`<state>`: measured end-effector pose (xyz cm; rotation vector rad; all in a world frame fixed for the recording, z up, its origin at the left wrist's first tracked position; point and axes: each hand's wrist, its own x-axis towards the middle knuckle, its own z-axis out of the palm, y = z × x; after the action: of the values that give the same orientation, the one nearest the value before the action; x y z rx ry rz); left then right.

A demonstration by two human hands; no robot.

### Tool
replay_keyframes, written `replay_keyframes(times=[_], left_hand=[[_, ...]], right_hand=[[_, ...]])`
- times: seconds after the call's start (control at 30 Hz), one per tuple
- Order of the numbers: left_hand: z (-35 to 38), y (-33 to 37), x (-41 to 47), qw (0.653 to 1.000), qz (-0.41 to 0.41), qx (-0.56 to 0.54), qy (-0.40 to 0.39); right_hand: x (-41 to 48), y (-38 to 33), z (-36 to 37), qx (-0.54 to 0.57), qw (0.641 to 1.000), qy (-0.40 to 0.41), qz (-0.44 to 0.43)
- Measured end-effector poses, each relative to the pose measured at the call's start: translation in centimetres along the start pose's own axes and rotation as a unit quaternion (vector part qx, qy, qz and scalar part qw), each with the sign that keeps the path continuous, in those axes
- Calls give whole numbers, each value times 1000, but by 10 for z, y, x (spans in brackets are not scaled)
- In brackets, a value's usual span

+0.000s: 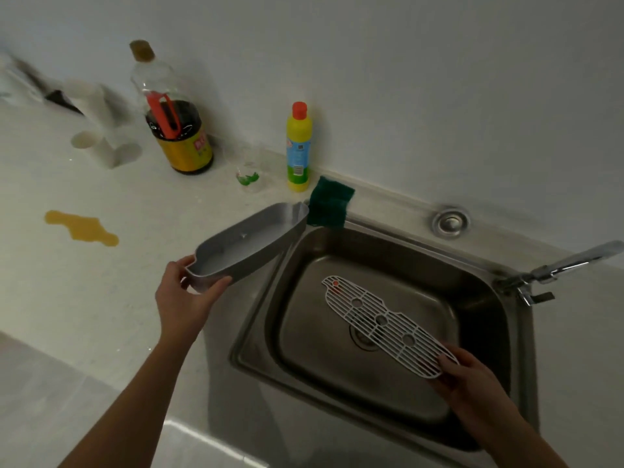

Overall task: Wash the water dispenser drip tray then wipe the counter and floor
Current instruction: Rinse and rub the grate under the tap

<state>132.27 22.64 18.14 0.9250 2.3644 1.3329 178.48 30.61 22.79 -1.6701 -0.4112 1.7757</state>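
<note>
The left hand (184, 298) pinches the near end of the grey drip tray (250, 239), thumb inside the rim and fingers curled under it; the tray angles away from those fingers toward the green sponge (329, 206), over the counter (101, 282) beside the sink (489, 298). Its basin holds no objects. The right hand (472, 383) grips one end of the white grate (385, 324), which stretches from the fingertips over the sink's drain. A yellow puddle (82, 228) lies beyond the left hand.

dark bottle (184, 143): yellow label, print blurred | yellow detergent bottle (298, 146): label print unreadable
</note>
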Motion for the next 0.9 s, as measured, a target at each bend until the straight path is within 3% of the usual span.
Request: replay_keyframes(times=[0.17,0.4,0.57,0.67,0.77,0.9], left_hand=[[-9,-44,12,973,17,222,-58],[-8,-37,6,957,-11,285,-60],[3,14,-27,986,60,154,-22],[35,53,-53,991,10,-25,-131],[78,80,-70,958,-75,-120,-248],[138,104,-79,883,-189,-199,-380]], right_hand=[[-2,5,9,-11,1000,-7,3],[-2,5,20,-30,999,-12,12],[-1,0,18,-35,999,-17,-1],[-2,-5,11,-42,999,-3,-11],[-6,-13,-4,-47,999,17,-17],[-12,-29,-34,-52,998,27,-28]])
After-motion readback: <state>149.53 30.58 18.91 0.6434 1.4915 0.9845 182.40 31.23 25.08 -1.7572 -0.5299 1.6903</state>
